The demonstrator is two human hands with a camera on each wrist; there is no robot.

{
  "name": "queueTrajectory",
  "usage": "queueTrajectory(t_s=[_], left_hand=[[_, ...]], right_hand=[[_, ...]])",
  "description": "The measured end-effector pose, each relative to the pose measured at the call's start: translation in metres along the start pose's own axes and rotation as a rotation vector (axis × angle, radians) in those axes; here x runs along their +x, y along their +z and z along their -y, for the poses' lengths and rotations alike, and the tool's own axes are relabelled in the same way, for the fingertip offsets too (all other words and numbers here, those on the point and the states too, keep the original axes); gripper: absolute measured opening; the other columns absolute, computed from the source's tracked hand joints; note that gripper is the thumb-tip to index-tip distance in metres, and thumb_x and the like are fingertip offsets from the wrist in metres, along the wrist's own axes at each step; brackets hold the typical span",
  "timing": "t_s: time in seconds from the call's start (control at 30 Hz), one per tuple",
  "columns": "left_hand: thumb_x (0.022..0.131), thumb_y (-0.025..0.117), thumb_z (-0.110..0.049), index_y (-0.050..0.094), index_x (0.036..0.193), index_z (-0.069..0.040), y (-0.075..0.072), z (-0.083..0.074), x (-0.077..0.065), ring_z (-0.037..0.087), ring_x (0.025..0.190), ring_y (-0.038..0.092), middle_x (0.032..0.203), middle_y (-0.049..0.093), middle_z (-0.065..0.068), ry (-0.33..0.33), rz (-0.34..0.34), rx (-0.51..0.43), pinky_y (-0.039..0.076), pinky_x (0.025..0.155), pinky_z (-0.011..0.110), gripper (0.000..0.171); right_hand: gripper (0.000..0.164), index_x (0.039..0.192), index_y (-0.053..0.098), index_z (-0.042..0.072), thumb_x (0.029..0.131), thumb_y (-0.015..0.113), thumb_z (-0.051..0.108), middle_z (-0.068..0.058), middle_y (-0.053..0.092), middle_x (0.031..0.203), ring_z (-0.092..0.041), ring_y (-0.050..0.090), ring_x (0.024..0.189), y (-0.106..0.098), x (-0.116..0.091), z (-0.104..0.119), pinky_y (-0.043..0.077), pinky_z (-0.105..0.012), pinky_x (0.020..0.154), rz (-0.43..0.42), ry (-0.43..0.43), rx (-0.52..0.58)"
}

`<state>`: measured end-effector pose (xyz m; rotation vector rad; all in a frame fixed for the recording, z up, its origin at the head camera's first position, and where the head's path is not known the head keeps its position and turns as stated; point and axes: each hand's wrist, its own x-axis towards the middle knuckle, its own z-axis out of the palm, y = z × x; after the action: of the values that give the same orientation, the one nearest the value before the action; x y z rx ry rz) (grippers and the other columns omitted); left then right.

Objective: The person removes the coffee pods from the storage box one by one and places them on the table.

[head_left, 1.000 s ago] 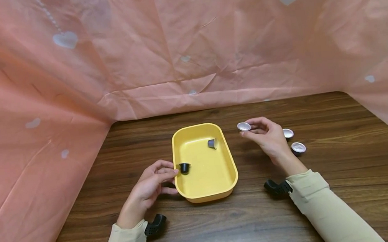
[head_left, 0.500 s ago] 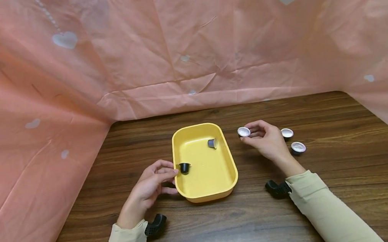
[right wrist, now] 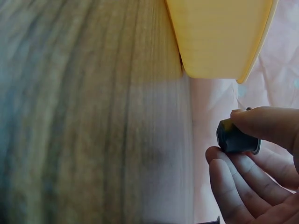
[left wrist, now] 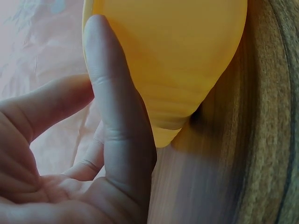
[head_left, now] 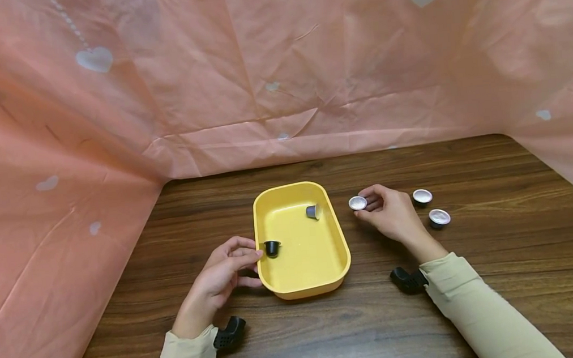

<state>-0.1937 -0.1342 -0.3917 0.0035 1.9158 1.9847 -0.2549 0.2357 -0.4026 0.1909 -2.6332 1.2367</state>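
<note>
A yellow plastic tub (head_left: pixel 304 268) lies in the middle of the table in the head view. My left hand (head_left: pixel 226 269) grips its left wall, thumb at the rim (left wrist: pixel 87 28) and the other fingers outside. Inside the tub, a black coffee capsule (head_left: pixel 272 249) rests by the left wall and a grey-blue one (head_left: pixel 312 212) lies on its side at the right. My right hand (head_left: pixel 390 212) pinches a dark coffee capsule (right wrist: pixel 236 138) between thumb and fingers, silver lid up, just right of the tub.
Two more dark coffee capsules with silver lids stand on the wooden table: a farther one (head_left: pixel 422 196) and a nearer one (head_left: pixel 439 218), both right of my right hand. A pink curtain (head_left: pixel 278 88) with pale hearts encloses the table's back and sides.
The right hand has come down and slightly left with its coffee capsule, revealing more of the farther standing capsule. The left hand and the tub have stayed in place.
</note>
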Motion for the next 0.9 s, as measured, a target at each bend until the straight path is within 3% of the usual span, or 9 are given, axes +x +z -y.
queueTrajectory(t_s=[0.23,0.57,0.9], left_hand=[[0.102,0.069,-0.006,0.052,0.125,0.000,0.0001,0.0006,0.0004,0.017,0.082,0.071,0.099,0.074,0.001,0.009,0.003,-0.004,0.068,0.069,0.033,0.030],[0.101,0.069,-0.007,0.052,0.124,0.000,0.0003,0.0006,0.0005,0.017,0.082,0.072,0.099,0.074,0.001,0.010,0.002,-0.008,0.068,0.069,0.034,0.029],[0.101,0.070,-0.006,0.053,0.122,-0.002,0.0009,-0.0003,0.0007,0.017,0.081,0.071,0.099,0.076,0.001,0.004,-0.005,-0.015,0.069,0.069,0.035,0.028]], right_hand=[[0.031,0.119,0.076,0.005,0.090,0.084,0.014,-0.015,0.081,0.101,-0.025,0.078,0.090,0.0007,0.0013,-0.0013,0.056,-0.018,0.073,0.011,-0.037,-0.060],[0.029,0.112,0.074,0.002,0.085,0.083,0.009,-0.014,0.080,0.096,-0.028,0.074,0.088,-0.0007,0.0022,-0.0005,0.057,-0.039,0.079,0.067,-0.121,-0.195],[0.025,0.107,0.075,0.005,0.084,0.085,0.009,-0.010,0.081,0.097,-0.031,0.074,0.095,0.0002,0.0007,0.0026,0.057,-0.048,0.087,0.142,-0.128,-0.253]])
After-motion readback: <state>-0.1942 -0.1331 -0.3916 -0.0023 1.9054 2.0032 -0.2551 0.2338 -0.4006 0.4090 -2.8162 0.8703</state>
